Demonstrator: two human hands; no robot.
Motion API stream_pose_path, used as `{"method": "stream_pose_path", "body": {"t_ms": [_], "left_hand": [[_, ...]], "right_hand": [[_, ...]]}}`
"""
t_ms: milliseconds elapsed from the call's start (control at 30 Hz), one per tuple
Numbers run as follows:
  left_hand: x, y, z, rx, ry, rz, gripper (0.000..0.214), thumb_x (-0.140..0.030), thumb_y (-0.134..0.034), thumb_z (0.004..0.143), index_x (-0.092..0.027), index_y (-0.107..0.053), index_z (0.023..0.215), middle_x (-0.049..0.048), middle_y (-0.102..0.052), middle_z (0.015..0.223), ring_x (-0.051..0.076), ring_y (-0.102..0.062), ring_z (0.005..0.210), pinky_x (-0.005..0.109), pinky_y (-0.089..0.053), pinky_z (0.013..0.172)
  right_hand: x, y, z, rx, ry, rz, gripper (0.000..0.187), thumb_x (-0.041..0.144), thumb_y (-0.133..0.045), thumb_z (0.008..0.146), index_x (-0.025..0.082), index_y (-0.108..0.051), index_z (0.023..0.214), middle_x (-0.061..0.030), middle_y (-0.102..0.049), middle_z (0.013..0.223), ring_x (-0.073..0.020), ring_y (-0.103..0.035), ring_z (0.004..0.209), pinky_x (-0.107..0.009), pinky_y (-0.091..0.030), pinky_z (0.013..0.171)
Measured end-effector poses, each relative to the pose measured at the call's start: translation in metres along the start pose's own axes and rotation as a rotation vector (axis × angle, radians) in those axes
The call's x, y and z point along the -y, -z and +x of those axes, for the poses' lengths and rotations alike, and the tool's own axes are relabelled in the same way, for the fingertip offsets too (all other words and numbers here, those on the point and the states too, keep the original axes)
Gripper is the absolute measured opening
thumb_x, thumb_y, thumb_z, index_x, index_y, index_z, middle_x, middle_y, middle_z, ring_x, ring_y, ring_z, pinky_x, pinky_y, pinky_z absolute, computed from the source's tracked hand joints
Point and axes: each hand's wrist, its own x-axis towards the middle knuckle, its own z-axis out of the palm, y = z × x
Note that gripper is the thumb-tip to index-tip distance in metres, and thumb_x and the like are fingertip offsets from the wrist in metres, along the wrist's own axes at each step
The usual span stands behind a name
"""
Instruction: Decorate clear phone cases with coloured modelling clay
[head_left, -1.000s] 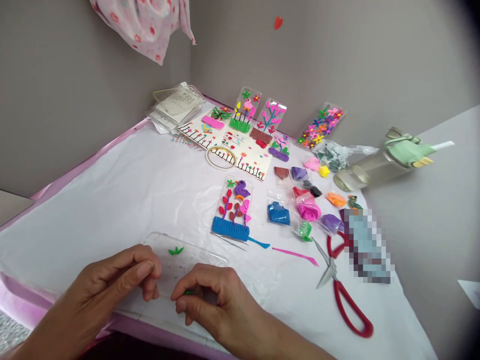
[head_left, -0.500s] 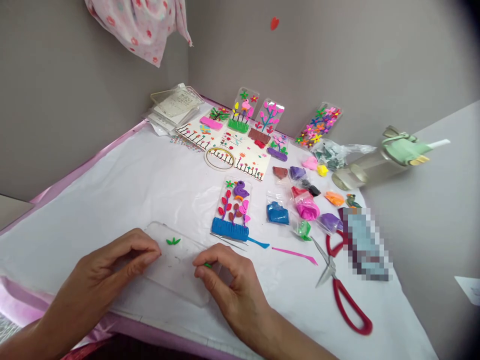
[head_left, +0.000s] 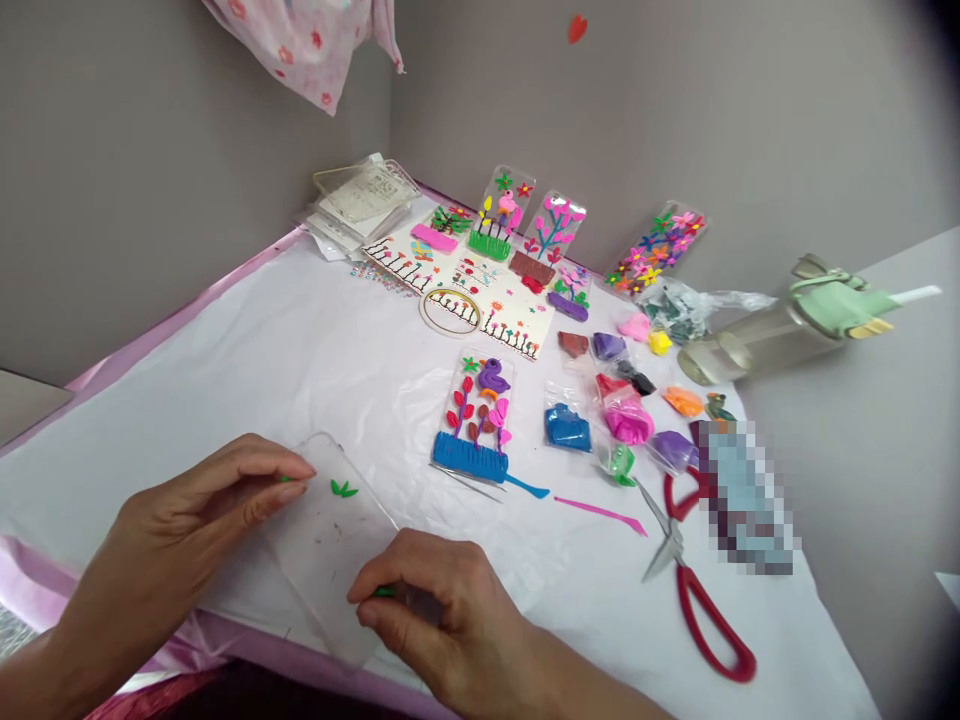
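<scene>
A clear plastic phone case [head_left: 306,575] lies aslant on the white cover between my hands. Near its far end sits a small sprig of green clay leaves [head_left: 343,489]. My left hand [head_left: 202,515] is at the case's left edge, thumb and forefinger pinched on a tiny bit of green clay [head_left: 286,478]. Over the near right side of the case, my right hand [head_left: 450,610] pinches a small green clay piece [head_left: 385,592], mostly covered by the fingers.
A decorated case [head_left: 472,455] with a purple bird lies ahead, beside blue [head_left: 529,486] and pink modelling tools [head_left: 600,513]. Bagged clay [head_left: 568,427], red-handled scissors [head_left: 712,620] and a bottle [head_left: 757,345] are to the right. More decorated cases [head_left: 491,245] stand behind.
The clear case has turned, its near end swinging left. My right hand has come nearer and leftward with its green clay. Green now shows between my left fingertips. The whole view has shifted slightly.
</scene>
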Motion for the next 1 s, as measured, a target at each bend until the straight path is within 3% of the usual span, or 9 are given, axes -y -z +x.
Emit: {"method": "stream_pose_path", "body": {"t_ms": [67,167,267,367,500,600,700,800,1000], "left_hand": [[-0.006,0.0,0.001,-0.005,-0.006,0.027,0.019,-0.039,-0.053,0.094,-0.027,-0.064,0.084,-0.0087,-0.067,0.082,0.012,-0.066,0.074,0.015,-0.054,0.064],[-0.015,-0.001,0.006,0.011,-0.002,0.05,0.04,-0.044,-0.048,0.096,-0.023,-0.046,0.062,-0.0048,-0.045,0.059,0.012,-0.048,0.05,0.019,-0.041,0.045],[-0.019,-0.005,0.015,0.034,-0.029,0.055,0.045,-0.044,-0.043,0.099,-0.023,-0.035,0.06,-0.0053,-0.034,0.057,0.011,-0.039,0.046,0.02,-0.035,0.042],[-0.019,-0.008,0.022,0.1,-0.037,0.019,0.039,-0.043,-0.041,0.101,-0.023,-0.045,0.068,-0.0057,-0.043,0.062,0.011,-0.045,0.053,0.019,-0.04,0.051],[-0.019,-0.009,0.024,0.132,0.005,-0.089,0.019,-0.046,-0.055,0.097,-0.027,-0.061,0.096,-0.0064,-0.065,0.088,0.012,-0.062,0.081,0.016,-0.047,0.074],[-0.019,-0.007,0.019,0.129,0.053,-0.132,0.021,-0.05,-0.061,0.093,-0.03,-0.066,0.096,-0.0082,-0.072,0.095,0.012,-0.067,0.088,0.014,-0.048,0.079],[-0.019,-0.005,0.013,0.116,0.042,-0.091,0.022,-0.052,-0.064,0.091,-0.032,-0.071,0.093,-0.0099,-0.075,0.091,0.011,-0.069,0.083,0.013,-0.049,0.075],[-0.017,-0.003,0.01,0.089,-0.089,-0.023,0.015,-0.043,-0.064,0.093,-0.033,-0.073,0.089,-0.0099,-0.074,0.087,0.01,-0.068,0.08,0.013,-0.048,0.075],[-0.01,-0.005,0.006,0.09,-0.159,0.018,0.017,-0.037,-0.057,0.097,-0.036,-0.072,0.103,-0.0096,-0.073,0.102,0.009,-0.068,0.094,0.012,-0.047,0.088]], "right_hand": [[0.0,0.0,0.001,0.01,0.005,-0.007,0.015,0.022,-0.064,0.093,0.018,-0.077,0.1,-0.0037,-0.072,0.09,-0.012,-0.062,0.076,-0.02,-0.048,0.071],[0.001,-0.002,0.002,0.0,0.013,0.006,0.014,0.018,-0.065,0.091,0.017,-0.076,0.098,-0.0034,-0.07,0.087,-0.0112,-0.062,0.075,-0.018,-0.048,0.069],[0.002,-0.003,0.002,0.004,0.014,0.025,0.013,0.016,-0.065,0.09,0.016,-0.076,0.096,-0.0028,-0.069,0.086,-0.0108,-0.061,0.074,-0.018,-0.048,0.07],[0.002,-0.005,0.001,0.025,0.027,0.039,0.013,0.015,-0.065,0.09,0.016,-0.076,0.095,-0.0022,-0.068,0.085,-0.0105,-0.06,0.074,-0.018,-0.047,0.07],[0.002,-0.005,0.001,0.022,0.011,0.049,0.012,0.015,-0.065,0.089,0.017,-0.076,0.094,-0.0013,-0.067,0.085,-0.0102,-0.059,0.072,-0.018,-0.047,0.069],[0.002,-0.004,0.0,0.033,0.005,0.052,0.013,0.016,-0.064,0.09,0.017,-0.076,0.096,-0.0011,-0.067,0.086,-0.01,-0.058,0.073,-0.018,-0.047,0.07],[0.002,-0.003,0.0,0.045,0.017,0.044,0.015,0.016,-0.062,0.092,0.017,-0.075,0.098,-0.0011,-0.067,0.087,-0.01,-0.058,0.074,-0.018,-0.047,0.07],[0.002,-0.003,0.001,0.047,0.025,0.044,0.014,0.015,-0.063,0.091,0.016,-0.075,0.097,-0.0015,-0.066,0.087,-0.0101,-0.058,0.074,-0.018,-0.047,0.07],[0.003,-0.004,0.001,0.048,0.024,0.03,0.014,0.016,-0.062,0.092,0.016,-0.075,0.097,-0.002,-0.067,0.087,-0.0104,-0.059,0.074,-0.018,-0.047,0.071]]}}
